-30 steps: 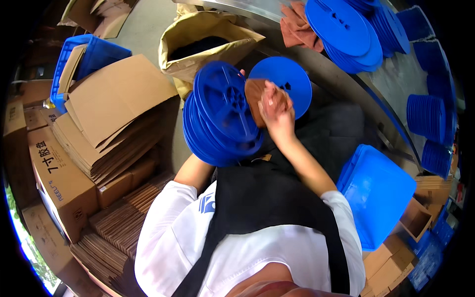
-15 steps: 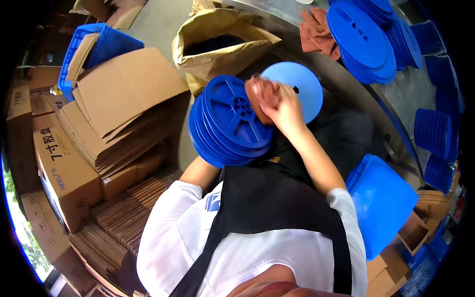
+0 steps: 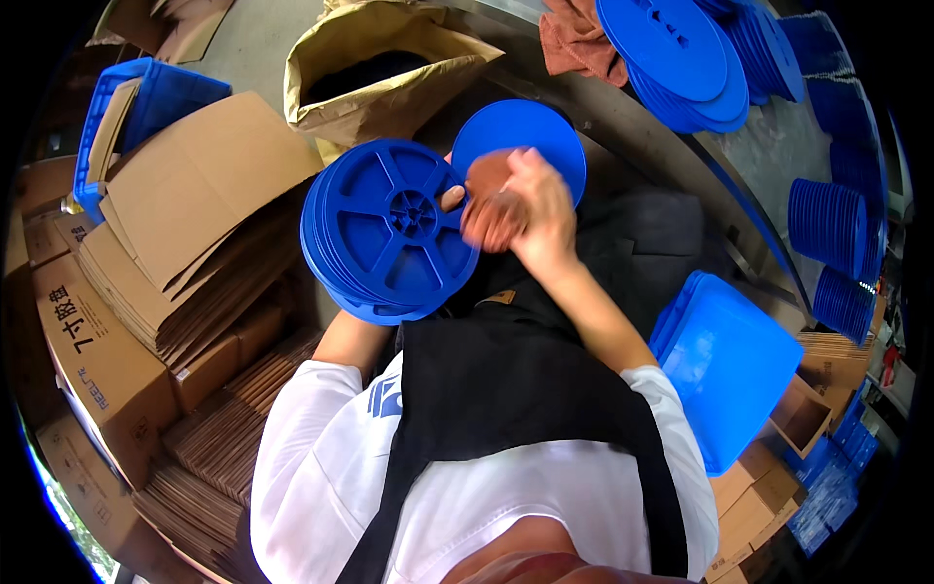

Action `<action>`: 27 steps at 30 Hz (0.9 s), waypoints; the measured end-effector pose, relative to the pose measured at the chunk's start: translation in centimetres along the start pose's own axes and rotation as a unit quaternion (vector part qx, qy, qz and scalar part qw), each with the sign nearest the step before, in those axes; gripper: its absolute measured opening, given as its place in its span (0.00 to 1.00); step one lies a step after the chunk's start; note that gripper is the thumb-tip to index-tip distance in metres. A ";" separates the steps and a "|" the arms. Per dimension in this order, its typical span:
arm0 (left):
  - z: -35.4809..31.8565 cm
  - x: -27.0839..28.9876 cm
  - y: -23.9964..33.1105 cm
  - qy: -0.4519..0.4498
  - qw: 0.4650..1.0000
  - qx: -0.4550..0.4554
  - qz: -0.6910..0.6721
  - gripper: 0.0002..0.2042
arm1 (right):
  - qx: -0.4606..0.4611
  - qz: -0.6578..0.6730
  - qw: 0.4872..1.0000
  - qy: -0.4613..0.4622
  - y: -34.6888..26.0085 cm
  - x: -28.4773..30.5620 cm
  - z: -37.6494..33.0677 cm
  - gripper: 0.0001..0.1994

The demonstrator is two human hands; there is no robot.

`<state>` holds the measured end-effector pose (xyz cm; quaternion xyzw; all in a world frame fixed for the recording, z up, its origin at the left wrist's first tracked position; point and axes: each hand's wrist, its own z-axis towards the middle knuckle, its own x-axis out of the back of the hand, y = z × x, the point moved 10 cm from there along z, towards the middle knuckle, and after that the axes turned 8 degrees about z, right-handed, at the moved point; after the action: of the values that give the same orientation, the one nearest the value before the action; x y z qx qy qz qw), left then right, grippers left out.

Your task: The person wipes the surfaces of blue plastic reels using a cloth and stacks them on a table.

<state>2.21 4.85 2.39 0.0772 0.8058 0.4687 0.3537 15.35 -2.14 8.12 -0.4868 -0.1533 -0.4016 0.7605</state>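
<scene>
A stack of blue plastic reels (image 3: pixel 355 204) is tilted in front of me, spokes and a hub showing on the top one. My left forearm runs under the stack. Of my left hand (image 3: pixel 451 198), only the thumb over the reels' right edge and a bit of finger beside it show; the rest is hidden. My right hand (image 3: pixel 545 216), blurred, is closed around a crumpled reddish-brown cloth (image 3: pixel 493 216), by the stack's right edge. Behind the cloth and hand is a flat blue disc (image 3: pixel 516 127); what supports it is hidden.
Beyond the reels stands an open yellowish sack (image 3: pixel 389 122) with dark contents. Flattened cardboard (image 3: pixel 199 170) and cartons (image 3: pixel 107 360) fill the left, near a blue crate (image 3: pixel 190 102). More blue reels (image 3: pixel 671 58) and another cloth (image 3: pixel 576 44) lie on the metal table. A blue bin (image 3: pixel 730 370) is at right.
The view has shifted, moving the surroundings left. My right hand has moved the cloth lower against the stack's edge. My left thumb now shows, and the flat disc has lost its bright glare.
</scene>
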 end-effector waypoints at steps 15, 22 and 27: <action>-0.6 1.4 -0.5 0.032 0.996 -0.022 0.084 0.26 | 0.016 -0.011 0.996 -0.084 3.1 -4.9 6.1 0.25; -0.1 3.3 -1.4 0.059 0.994 -0.023 0.094 0.25 | 0.159 0.018 0.976 -0.146 -2.2 -2.4 0.1 0.10; 1.3 1.0 -3.3 -0.026 0.995 0.051 -0.079 0.22 | 0.041 -0.012 0.999 -0.002 6.4 3.4 -1.1 0.15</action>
<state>2.99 4.41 -1.14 0.0431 0.8231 0.3949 0.4059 22.18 -3.36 5.80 -0.4543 -0.1773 -0.4028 0.7745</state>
